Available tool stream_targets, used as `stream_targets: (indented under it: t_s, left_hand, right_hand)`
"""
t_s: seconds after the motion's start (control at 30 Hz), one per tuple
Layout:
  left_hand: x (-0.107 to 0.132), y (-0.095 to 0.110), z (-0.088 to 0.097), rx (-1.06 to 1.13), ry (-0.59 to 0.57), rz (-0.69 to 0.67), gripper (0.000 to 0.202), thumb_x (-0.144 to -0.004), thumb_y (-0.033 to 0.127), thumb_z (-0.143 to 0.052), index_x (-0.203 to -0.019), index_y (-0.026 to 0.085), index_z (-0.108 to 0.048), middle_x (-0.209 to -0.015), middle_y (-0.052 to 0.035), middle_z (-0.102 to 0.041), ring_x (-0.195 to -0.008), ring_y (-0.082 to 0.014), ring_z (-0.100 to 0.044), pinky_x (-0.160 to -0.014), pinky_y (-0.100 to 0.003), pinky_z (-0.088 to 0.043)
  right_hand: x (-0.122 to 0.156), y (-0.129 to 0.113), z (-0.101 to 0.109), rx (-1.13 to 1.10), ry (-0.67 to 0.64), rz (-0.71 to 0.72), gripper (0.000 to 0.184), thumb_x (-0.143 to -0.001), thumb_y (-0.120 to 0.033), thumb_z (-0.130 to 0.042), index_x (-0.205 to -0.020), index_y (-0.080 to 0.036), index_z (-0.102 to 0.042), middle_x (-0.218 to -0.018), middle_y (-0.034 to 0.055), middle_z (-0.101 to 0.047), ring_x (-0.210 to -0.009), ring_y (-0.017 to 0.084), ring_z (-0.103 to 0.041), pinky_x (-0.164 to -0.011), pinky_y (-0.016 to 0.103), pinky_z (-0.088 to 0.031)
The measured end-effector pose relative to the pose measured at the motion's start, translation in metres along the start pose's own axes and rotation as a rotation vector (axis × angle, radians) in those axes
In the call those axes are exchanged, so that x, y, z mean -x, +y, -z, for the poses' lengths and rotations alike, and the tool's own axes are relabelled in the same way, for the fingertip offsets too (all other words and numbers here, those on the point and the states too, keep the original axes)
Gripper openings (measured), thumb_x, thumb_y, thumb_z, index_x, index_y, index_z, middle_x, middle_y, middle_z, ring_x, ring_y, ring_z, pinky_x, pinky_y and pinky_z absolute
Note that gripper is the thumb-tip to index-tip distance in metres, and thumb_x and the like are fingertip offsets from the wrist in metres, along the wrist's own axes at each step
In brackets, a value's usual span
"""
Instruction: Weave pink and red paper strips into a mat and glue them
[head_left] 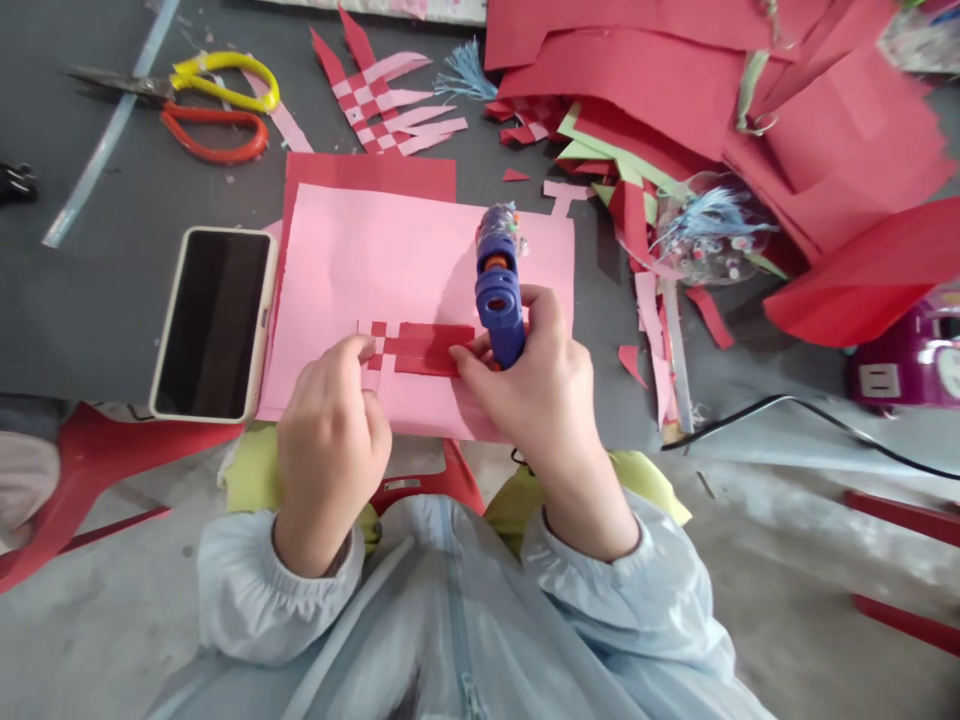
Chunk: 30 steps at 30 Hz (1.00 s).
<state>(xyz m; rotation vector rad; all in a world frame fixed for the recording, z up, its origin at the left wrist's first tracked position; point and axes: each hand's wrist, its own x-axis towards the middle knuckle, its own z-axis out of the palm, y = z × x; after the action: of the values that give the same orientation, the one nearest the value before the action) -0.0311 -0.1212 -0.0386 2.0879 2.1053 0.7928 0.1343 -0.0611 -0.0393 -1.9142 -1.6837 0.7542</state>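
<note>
My right hand (551,390) is closed around a thick blue hand tool (499,300), which stands up from the paper. An orange part shows in it, and its top is clear with coloured bits; its exact kind cannot be made out. The thumb of that hand touches the end of a slit red paper piece (435,348). My left hand (330,430) is curled, thumb and index finger pinching the left end of that piece, where pink strips weave through it in a check pattern (379,345). A pink paper sheet (375,250) lies beneath.
Left are a phone (214,325), scissors (217,110) and a clear strip (112,140). A checked woven paper piece (382,95) and blue tassel (466,72) lie behind. Stacked red paper (637,80), scraps and a bead container (712,235) fill the right, with a black cord (750,410).
</note>
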Motion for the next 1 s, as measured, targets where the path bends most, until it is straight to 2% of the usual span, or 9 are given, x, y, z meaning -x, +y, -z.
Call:
stream_targets:
  t_s: [0.17, 0.27, 0.4, 0.53, 0.63, 0.7, 0.83, 0.93, 1.0]
  left_hand:
    - [-0.003, -0.007, 0.011, 0.177, 0.026, 0.079, 0.04, -0.088, 0.006, -0.039, -0.121, 0.017, -0.059, -0.116, -0.0058, -0.074, -0.104, -0.0154, -0.072, -0.096, -0.032, -0.058]
    - [-0.008, -0.01, 0.024, 0.065, 0.015, 0.057, 0.034, -0.092, 0.012, -0.044, -0.119, 0.02, -0.062, -0.117, -0.0051, -0.073, -0.11, -0.0175, -0.069, -0.101, -0.035, -0.055]
    - [-0.023, -0.012, 0.031, -0.09, -0.128, -0.098, 0.035, -0.094, 0.016, -0.045, -0.125, 0.018, -0.062, -0.121, -0.0086, -0.072, -0.12, -0.0239, -0.064, -0.109, -0.043, -0.049]
    - [-0.041, -0.013, 0.021, -0.094, -0.325, -0.249, 0.043, -0.095, 0.017, -0.044, -0.137, 0.012, -0.054, -0.138, -0.0125, -0.063, -0.137, -0.0274, -0.052, -0.118, -0.048, -0.041]
    - [-0.049, -0.01, 0.015, -0.129, -0.398, -0.263, 0.04, -0.093, 0.016, -0.048, -0.132, 0.012, -0.057, -0.123, -0.0122, -0.068, -0.124, -0.0286, -0.061, -0.111, -0.049, -0.047]
    - [-0.052, -0.009, 0.016, -0.143, -0.398, -0.249, 0.04, -0.09, 0.014, -0.052, -0.129, 0.011, -0.059, -0.117, -0.0126, -0.067, -0.116, -0.0288, -0.063, -0.106, -0.047, -0.049]
    - [-0.053, -0.007, 0.019, -0.096, -0.342, -0.202, 0.049, -0.085, 0.011, -0.057, -0.134, 0.013, -0.055, -0.116, -0.0107, -0.063, -0.114, -0.0252, -0.062, -0.104, -0.043, -0.051]
    - [-0.053, -0.009, 0.019, 0.032, -0.28, -0.163, 0.051, -0.083, 0.007, -0.056, -0.133, 0.015, -0.056, -0.108, -0.0064, -0.064, -0.106, -0.0201, -0.064, -0.103, -0.039, -0.051]
    - [-0.053, -0.011, 0.017, 0.194, -0.242, -0.108, 0.052, -0.081, 0.008, -0.059, -0.132, 0.016, -0.057, -0.103, -0.0047, -0.067, -0.096, -0.017, -0.066, -0.096, -0.036, -0.055]
  right_hand:
    - [-0.003, 0.001, 0.0, -0.044, -0.012, 0.052, 0.046, -0.069, -0.032, -0.069, -0.11, -0.025, -0.049, -0.074, -0.0015, -0.071, -0.068, 0.028, -0.069, -0.067, 0.045, -0.054]
    - [-0.003, 0.002, 0.002, -0.064, -0.004, 0.076, 0.044, -0.072, -0.035, -0.069, -0.109, -0.025, -0.048, -0.075, -0.0006, -0.071, -0.069, 0.028, -0.068, -0.068, 0.046, -0.054]
    - [-0.002, 0.004, 0.01, -0.065, 0.073, 0.106, 0.04, -0.074, -0.035, -0.069, -0.107, -0.027, -0.048, -0.079, 0.0002, -0.069, -0.072, 0.027, -0.067, -0.07, 0.046, -0.054]
    - [-0.002, 0.005, 0.021, -0.073, 0.089, 0.082, 0.034, -0.077, -0.033, -0.068, -0.104, -0.026, -0.05, -0.081, 0.0012, -0.067, -0.074, 0.027, -0.067, -0.072, 0.045, -0.054]
    - [-0.003, 0.007, 0.026, -0.168, 0.057, 0.096, 0.031, -0.079, -0.03, -0.064, -0.106, -0.026, -0.051, -0.081, 0.0002, -0.066, -0.073, 0.025, -0.068, -0.072, 0.043, -0.054]
    - [-0.004, 0.008, 0.029, -0.262, 0.039, 0.119, 0.031, -0.078, -0.03, -0.063, -0.107, -0.026, -0.052, -0.08, -0.0016, -0.066, -0.07, 0.023, -0.068, -0.071, 0.042, -0.054]
    - [-0.006, 0.011, 0.034, -0.39, 0.043, 0.135, 0.032, -0.076, -0.03, -0.065, -0.107, -0.024, -0.055, -0.074, -0.005, -0.066, -0.065, 0.019, -0.066, -0.067, 0.037, -0.053]
    - [-0.006, 0.012, 0.038, -0.459, 0.047, 0.133, 0.032, -0.076, -0.028, -0.066, -0.106, -0.022, -0.056, -0.072, -0.0059, -0.064, -0.063, 0.016, -0.064, -0.067, 0.035, -0.052]
    - [-0.007, 0.013, 0.038, -0.515, 0.039, 0.151, 0.031, -0.076, -0.027, -0.067, -0.105, -0.021, -0.057, -0.073, -0.0059, -0.064, -0.064, 0.014, -0.063, -0.069, 0.034, -0.053]
